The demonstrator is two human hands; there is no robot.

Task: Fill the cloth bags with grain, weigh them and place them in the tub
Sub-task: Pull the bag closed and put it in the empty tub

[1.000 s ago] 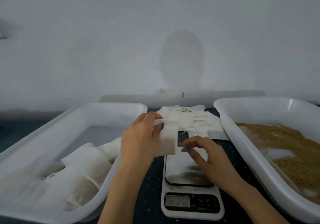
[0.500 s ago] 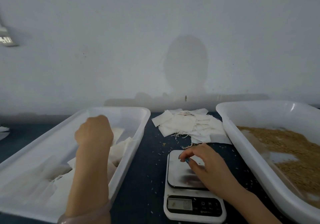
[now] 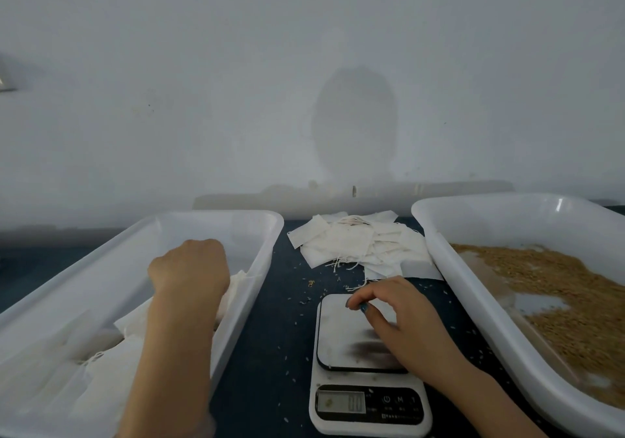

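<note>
- Your left hand (image 3: pixel 189 268) hangs over the left tub (image 3: pixel 270 234), knuckles up and the back of the hand to the camera. Its fingers curl down out of sight, so I cannot tell whether they hold anything.
- The filled bags (image 3: pixel 111 370) lie under those fingers and on your side of them. They are white and heaped along the tub's floor, and one bag's edge shows just right of the knuckles, against the tub's right wall.
- Your right hand (image 3: pixel 402 315) sits low over the scale (image 3: pixel 368 417), with the wrist crossing the right edge of the plate (image 3: pixel 341 336).
- Its fingers (image 3: pixel 365 309) are narrow and loosely curled, nails dark. The thumb and forefinger tips almost meet above the far part of the plate. Whether they pinch something is too small to tell.
- The plate gleams below the fingertips, and a dark reflection lies on it on your side of them.
- The display (image 3: pixel 340 402) sits nearer to you than the right fingers. It is pale, and its digits are too blurred to read.
- The empty bags (image 3: pixel 355 244) lie in a loose white pile just beyond the right fingertips. Their strings trail toward the knuckles.
- The right tub (image 3: pixel 439 234) stands to the right of your right hand. Brown grain (image 3: pixel 558 285) is spread over its floor, with white patches of the bottom showing through.
- Stray grains (image 3: pixel 309 282) dot the dark table (image 3: pixel 270 353) between your two hands, left of the right fingertips.
</note>
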